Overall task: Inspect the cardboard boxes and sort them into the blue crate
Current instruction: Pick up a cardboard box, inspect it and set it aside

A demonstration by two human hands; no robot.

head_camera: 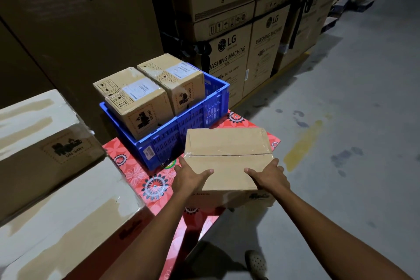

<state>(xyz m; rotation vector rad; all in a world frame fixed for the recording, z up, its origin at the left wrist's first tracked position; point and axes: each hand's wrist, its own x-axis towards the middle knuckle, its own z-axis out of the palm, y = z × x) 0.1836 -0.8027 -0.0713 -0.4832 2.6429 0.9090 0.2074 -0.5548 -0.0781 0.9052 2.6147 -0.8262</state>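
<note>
A taped cardboard box point(229, 150) rests at the near right corner of a table covered in red floral cloth point(134, 166). My left hand point(189, 177) grips its near left edge and my right hand point(269, 176) grips its near right edge, fingers over the top. Just behind it stands the blue crate point(181, 134). Two labelled cardboard boxes stand side by side in the crate's back part, one on the left point(134, 102) and one on the right point(175, 80). The crate's front right part holds nothing.
Large cardboard boxes with white tape point(56, 166) lie stacked on the left. Stacked washing machine cartons point(229, 57) stand behind the crate. Grey concrete floor point(352, 120) with a yellow mark spreads to the right. A shoe point(255, 263) shows below.
</note>
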